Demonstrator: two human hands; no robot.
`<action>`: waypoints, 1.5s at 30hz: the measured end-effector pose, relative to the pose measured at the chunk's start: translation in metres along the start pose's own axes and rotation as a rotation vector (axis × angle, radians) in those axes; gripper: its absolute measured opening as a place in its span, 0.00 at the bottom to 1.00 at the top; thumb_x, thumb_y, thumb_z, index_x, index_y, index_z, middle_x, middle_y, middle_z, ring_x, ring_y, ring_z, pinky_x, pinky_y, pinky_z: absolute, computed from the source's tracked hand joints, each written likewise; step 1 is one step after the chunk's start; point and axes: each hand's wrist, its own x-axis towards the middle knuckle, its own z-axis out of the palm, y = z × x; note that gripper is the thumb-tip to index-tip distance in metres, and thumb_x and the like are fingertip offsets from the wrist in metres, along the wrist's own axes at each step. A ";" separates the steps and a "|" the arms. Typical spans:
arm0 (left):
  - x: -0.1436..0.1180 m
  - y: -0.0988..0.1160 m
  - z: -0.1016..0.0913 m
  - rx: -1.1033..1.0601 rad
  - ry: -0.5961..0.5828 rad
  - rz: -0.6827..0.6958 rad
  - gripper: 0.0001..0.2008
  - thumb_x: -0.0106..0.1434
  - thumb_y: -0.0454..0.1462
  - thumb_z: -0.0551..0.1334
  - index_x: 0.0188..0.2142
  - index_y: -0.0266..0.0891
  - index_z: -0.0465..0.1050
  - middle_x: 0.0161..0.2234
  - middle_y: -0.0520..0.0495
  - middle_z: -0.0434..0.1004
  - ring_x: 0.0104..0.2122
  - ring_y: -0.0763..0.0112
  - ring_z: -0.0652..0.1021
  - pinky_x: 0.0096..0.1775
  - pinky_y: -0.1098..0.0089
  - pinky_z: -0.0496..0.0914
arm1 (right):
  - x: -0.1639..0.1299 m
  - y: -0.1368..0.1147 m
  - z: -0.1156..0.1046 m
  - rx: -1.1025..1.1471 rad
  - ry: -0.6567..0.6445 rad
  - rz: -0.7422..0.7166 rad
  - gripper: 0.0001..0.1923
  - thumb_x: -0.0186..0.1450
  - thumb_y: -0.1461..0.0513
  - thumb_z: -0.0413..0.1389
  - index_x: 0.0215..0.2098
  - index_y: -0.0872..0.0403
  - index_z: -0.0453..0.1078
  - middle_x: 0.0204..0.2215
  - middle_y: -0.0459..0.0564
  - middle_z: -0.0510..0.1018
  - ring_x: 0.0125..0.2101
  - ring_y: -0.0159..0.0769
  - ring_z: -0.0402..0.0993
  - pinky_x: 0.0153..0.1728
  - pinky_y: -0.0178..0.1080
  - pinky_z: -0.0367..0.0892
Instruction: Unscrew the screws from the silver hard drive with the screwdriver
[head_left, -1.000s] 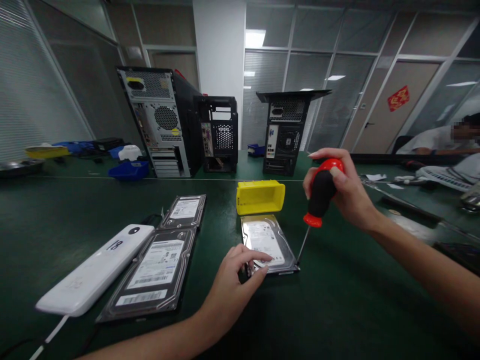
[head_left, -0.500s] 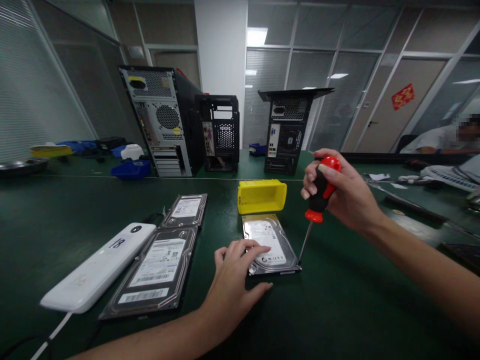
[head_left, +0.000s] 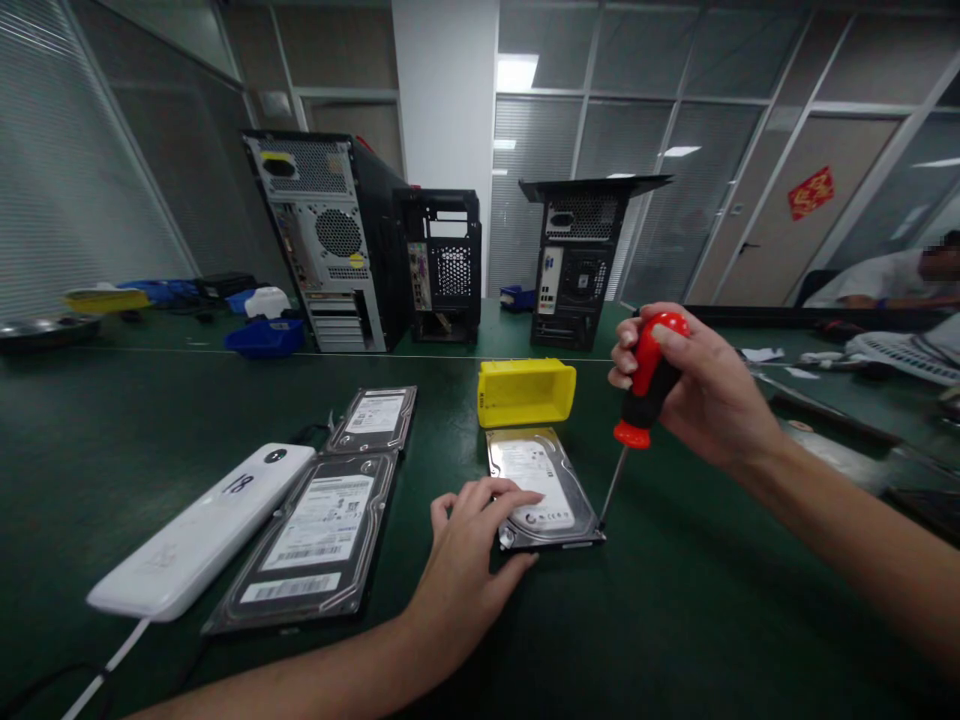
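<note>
Red-black screwdriver (head_left: 643,405) clamped in right grip (head_left: 705,385), axis slanting down-left to drive (head_left: 556,492)

On the flat dark green tabletop (head_left: 675,630), a rectangular silver metal hard drive (head_left: 555,483) lies before a yellow plastic bin (head_left: 525,393), with the left hand (head_left: 471,535) over its near left corner and a red-and-black screwdriver (head_left: 646,398) in the right hand (head_left: 709,405) at its near right corner. Left of it lie two flat grey metal drives (head_left: 322,530), one behind the other, with a long white plastic slab (head_left: 202,530) to their left. Behind, left to right, stand a tall grey-and-black tower (head_left: 341,265), a black metal case (head_left: 442,270) and a boxy black tower (head_left: 574,275).
</note>
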 end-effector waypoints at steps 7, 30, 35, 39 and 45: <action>0.001 -0.001 0.001 -0.021 0.005 0.003 0.25 0.55 0.26 0.62 0.50 0.49 0.68 0.50 0.48 0.69 0.51 0.56 0.67 0.48 0.60 0.54 | -0.001 -0.003 0.000 0.037 -0.067 0.013 0.06 0.62 0.59 0.53 0.38 0.50 0.64 0.25 0.44 0.65 0.24 0.28 0.62 0.22 0.32 0.61; 0.000 -0.001 0.001 -0.023 0.009 0.000 0.24 0.55 0.27 0.62 0.50 0.49 0.68 0.50 0.48 0.70 0.52 0.56 0.67 0.49 0.59 0.56 | -0.003 -0.006 0.000 -0.015 -0.176 0.037 0.17 0.66 0.52 0.42 0.39 0.50 0.68 0.24 0.46 0.64 0.22 0.31 0.62 0.22 0.37 0.61; 0.000 -0.002 0.001 -0.019 0.014 -0.001 0.24 0.55 0.27 0.62 0.50 0.48 0.68 0.50 0.48 0.70 0.51 0.55 0.67 0.48 0.59 0.56 | -0.006 -0.002 0.004 -0.045 -0.128 0.016 0.13 0.65 0.52 0.46 0.33 0.50 0.66 0.28 0.46 0.64 0.24 0.30 0.62 0.22 0.35 0.61; 0.001 -0.002 0.001 -0.024 0.023 0.006 0.24 0.55 0.26 0.62 0.50 0.48 0.68 0.49 0.48 0.70 0.51 0.55 0.67 0.48 0.59 0.56 | -0.008 0.002 0.010 -0.008 -0.096 -0.022 0.09 0.63 0.53 0.51 0.34 0.49 0.63 0.25 0.43 0.62 0.21 0.27 0.58 0.19 0.33 0.57; -0.001 0.000 0.000 -0.033 0.009 -0.007 0.24 0.55 0.27 0.62 0.50 0.48 0.68 0.50 0.48 0.69 0.52 0.56 0.66 0.49 0.58 0.56 | -0.013 0.004 0.015 -0.050 -0.054 -0.046 0.12 0.63 0.54 0.53 0.26 0.52 0.61 0.22 0.43 0.61 0.18 0.26 0.53 0.16 0.32 0.50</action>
